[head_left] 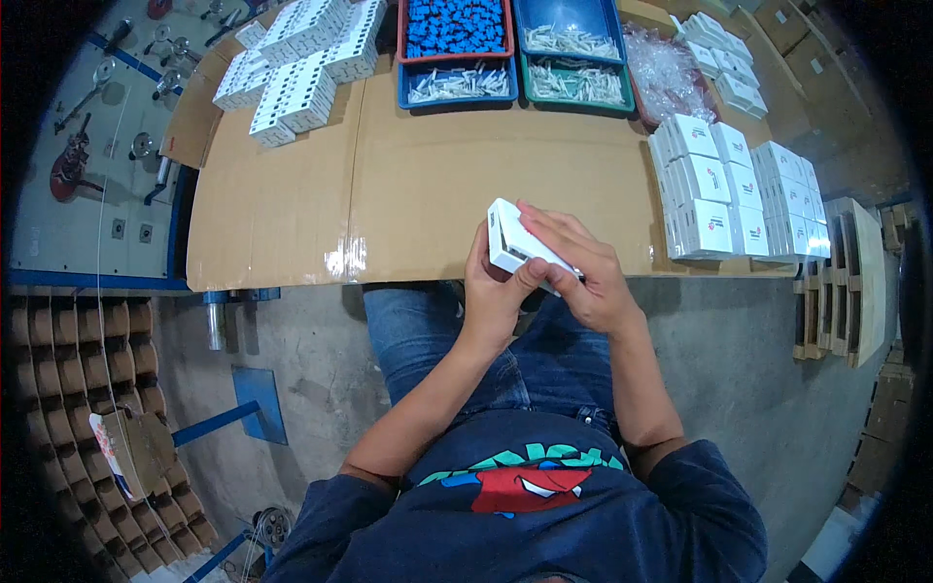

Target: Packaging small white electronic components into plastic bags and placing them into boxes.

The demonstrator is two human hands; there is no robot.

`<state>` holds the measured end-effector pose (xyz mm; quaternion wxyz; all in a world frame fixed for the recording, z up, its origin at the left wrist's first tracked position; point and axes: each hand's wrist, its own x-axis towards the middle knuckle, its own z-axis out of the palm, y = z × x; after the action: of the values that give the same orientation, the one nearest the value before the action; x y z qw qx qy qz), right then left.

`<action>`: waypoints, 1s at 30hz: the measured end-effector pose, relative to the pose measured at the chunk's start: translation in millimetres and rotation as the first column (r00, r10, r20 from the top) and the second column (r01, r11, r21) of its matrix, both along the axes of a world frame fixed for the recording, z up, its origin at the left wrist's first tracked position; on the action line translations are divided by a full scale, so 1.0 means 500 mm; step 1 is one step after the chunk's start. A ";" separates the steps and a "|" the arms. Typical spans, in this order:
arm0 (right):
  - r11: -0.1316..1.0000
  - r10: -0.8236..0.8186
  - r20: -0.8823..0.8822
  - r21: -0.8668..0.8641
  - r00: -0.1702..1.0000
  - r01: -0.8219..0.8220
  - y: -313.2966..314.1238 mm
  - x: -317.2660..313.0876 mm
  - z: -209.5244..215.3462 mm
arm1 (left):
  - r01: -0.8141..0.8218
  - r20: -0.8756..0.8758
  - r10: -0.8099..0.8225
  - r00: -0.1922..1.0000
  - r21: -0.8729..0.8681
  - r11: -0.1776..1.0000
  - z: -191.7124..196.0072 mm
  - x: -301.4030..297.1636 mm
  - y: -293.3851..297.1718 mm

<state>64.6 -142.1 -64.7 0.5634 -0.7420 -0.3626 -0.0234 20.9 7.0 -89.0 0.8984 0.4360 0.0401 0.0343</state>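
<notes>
Just beyond the table's near edge, in front of my lap, I hold a white rectangular plastic case (502, 245) tilted between both hands. A dark gap shows along its side, between the body and a lid-like panel that stands slightly apart. My left hand (494, 303) grips the case from the left and below, with the thumb on its near end. My right hand (595, 277) wraps over its right side, fingers across the top and thumb at the near end. The fingers hide much of the case.
White cases stand stacked at right (702, 185); white slotted units (301, 92) are piled at far left. Behind are a red tray (457, 59) of blue pieces, blue (457, 104) and green trays (583, 109) of small pale parts, and clear plastic bags (671, 73). Cardboard (428, 185) covers the table.
</notes>
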 end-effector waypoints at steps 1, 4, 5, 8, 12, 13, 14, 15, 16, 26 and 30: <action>1.000 -0.005 0.025 -0.008 1.000 0.006 0.000 0.010 -0.003 | -0.007 0.003 0.007 1.000 -0.004 1.000 -0.001 -0.001 -0.001; 1.000 -0.014 -0.012 0.002 1.000 0.014 0.002 0.004 -0.009 | -0.011 -0.050 0.011 0.999 -0.006 1.000 0.005 0.002 -0.001; 1.000 -0.014 -0.047 0.023 0.999 0.015 0.006 0.011 -0.007 | -0.008 -0.046 0.007 0.999 -0.005 1.000 0.006 0.006 -0.002; 0.997 -0.026 -0.132 0.068 0.991 0.035 0.008 0.006 -0.019 | -0.033 -0.078 0.034 0.996 0.017 0.999 0.003 0.012 -0.007; 0.995 -0.040 -0.248 0.076 0.968 0.060 0.008 0.013 -0.021 | -0.024 -0.153 0.031 0.988 0.046 0.999 -0.013 0.027 -0.010; 0.993 -0.048 -0.278 0.089 0.959 0.076 0.008 0.007 -0.035 | -0.015 -0.182 0.025 0.983 0.054 0.998 -0.015 0.026 -0.011; 0.990 -0.058 -0.299 0.103 0.952 0.092 0.010 0.012 -0.046 | -0.018 -0.185 0.030 0.982 0.068 0.998 -0.014 0.026 -0.012; 0.990 -0.063 -0.293 0.103 0.954 0.096 0.012 0.017 -0.054 | -0.014 -0.178 0.026 0.984 0.068 0.998 -0.013 0.029 -0.012; 0.988 -0.067 -0.297 0.111 0.953 0.105 0.016 0.020 -0.059 | -0.018 -0.191 0.030 0.981 0.063 0.998 -0.009 0.032 -0.011; 0.964 0.154 -0.492 0.264 0.857 -0.021 0.019 0.010 -0.052 | -0.142 -0.035 0.162 0.986 0.325 0.935 -0.021 0.032 0.000; 0.952 0.153 -0.475 0.305 0.867 0.000 0.002 0.014 -0.021 | -0.229 0.164 0.161 0.973 0.630 0.742 -0.022 0.023 0.018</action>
<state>71.7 -140.9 -75.2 0.7420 -0.6156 -0.2285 0.1355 32.6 15.8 -100.1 0.6861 0.7089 0.0268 0.1613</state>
